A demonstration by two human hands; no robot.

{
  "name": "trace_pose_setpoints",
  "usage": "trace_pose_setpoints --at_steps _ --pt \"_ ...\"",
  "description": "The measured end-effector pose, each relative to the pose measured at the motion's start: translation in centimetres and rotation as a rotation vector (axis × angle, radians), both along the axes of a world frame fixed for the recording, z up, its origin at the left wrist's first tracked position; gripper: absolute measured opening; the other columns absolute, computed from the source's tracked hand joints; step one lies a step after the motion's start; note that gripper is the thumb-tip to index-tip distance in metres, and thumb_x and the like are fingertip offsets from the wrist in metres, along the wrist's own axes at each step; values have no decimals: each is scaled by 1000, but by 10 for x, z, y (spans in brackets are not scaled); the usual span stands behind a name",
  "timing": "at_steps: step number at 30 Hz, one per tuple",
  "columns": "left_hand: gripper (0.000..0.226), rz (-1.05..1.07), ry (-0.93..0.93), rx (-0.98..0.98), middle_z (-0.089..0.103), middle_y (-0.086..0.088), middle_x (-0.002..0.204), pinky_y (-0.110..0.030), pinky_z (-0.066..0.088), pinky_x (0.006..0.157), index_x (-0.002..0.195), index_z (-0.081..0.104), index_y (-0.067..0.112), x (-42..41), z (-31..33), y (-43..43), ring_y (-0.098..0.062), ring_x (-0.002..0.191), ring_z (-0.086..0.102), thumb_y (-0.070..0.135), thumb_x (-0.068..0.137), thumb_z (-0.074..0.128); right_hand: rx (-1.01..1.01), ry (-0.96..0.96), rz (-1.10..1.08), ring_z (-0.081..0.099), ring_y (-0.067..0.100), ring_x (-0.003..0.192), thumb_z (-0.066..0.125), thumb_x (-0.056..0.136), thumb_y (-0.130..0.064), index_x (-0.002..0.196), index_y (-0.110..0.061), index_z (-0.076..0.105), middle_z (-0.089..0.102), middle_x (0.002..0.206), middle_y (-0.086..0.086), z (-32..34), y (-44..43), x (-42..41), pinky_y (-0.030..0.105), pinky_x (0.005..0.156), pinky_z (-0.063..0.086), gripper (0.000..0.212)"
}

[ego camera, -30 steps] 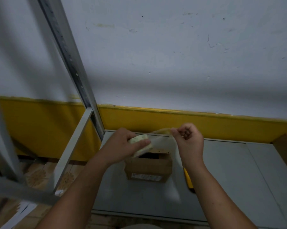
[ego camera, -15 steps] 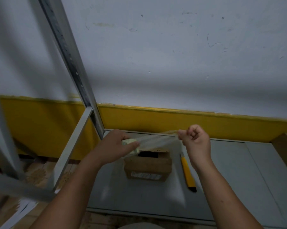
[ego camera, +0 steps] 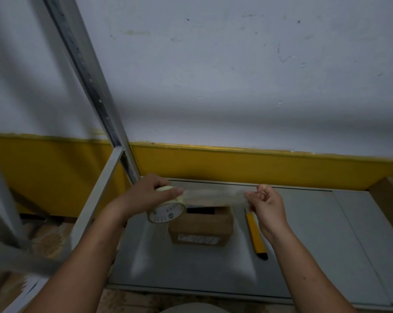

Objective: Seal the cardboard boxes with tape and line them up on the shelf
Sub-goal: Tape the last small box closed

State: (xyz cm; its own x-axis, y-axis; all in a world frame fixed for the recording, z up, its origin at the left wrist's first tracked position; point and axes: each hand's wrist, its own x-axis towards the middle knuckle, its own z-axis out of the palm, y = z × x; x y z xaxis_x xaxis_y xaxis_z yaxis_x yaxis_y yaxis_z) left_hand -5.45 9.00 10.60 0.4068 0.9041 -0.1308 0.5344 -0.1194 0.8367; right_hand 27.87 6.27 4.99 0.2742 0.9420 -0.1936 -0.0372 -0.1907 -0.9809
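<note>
shelf (ego camera: 315, 245): grey, carries the load | cardboard box (ego camera: 201, 224): on shelf, centre, top gap unsealed | left grip (ego camera: 145, 195): curled round tape roll (ego camera: 166, 213) above box | right grip (ego camera: 266, 202): pinches tape strip (ego camera: 213, 194) stretched over box | utility knife (ego camera: 255, 236): flat, right of box

The light is dim, cool and flat. A broad soft shadow bands the wall (ego camera: 236, 114) above its yellow stripe, and another slants across its left part. Two pale streaks of glare lie on the grey shelf (ego camera: 191, 272). The wide lens slants the post (ego camera: 92, 82). The rail (ego camera: 17, 258) at lower left is smeared, and the stretched tape (ego camera: 213, 195) looks hazy.
</note>
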Motion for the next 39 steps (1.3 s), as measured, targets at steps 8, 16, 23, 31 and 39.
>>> trace_pose_setpoints --at_steps 8,16,23,31,39 --pt "51 32 503 -68 58 3 79 -34 38 59 83 58 22 24 -1 19 -16 66 53 71 83 70 87 -4 -48 45 17 68 66 94 6 84 -17 42 39 65 0 -1 -4 -4 35 81 51 35" --pt "36 -218 657 -259 61 11 111 -39 51 82 105 62 37 33 17 33 -14 98 60 69 90 67 115 -49 -60 59 24 69 64 94 9 82 -15 42 58 64 3 14 1 27 38 74 55 35" --pt "38 -458 745 -401 63 8 103 -32 45 75 113 71 30 47 11 65 -12 90 57 62 95 67 1 18 -49 53 18 58 62 94 12 86 -11 44 48 52 -5 0 -5 32 34 64 50 31" --pt "59 -443 817 -731 76 -13 113 -36 56 80 120 78 11 63 -33 84 -24 95 67 64 96 65 -71 -19 -75 57 16 60 66 94 7 84 -11 49 50 53 -8 -13 -7 36 34 67 53 26" --pt "48 -315 655 -836 76 -9 98 -25 48 58 111 79 10 45 -54 83 -11 59 60 53 105 58 -141 -71 -108 65 23 75 72 93 -1 85 -16 53 60 60 -7 -33 -9 28 35 65 49 25"
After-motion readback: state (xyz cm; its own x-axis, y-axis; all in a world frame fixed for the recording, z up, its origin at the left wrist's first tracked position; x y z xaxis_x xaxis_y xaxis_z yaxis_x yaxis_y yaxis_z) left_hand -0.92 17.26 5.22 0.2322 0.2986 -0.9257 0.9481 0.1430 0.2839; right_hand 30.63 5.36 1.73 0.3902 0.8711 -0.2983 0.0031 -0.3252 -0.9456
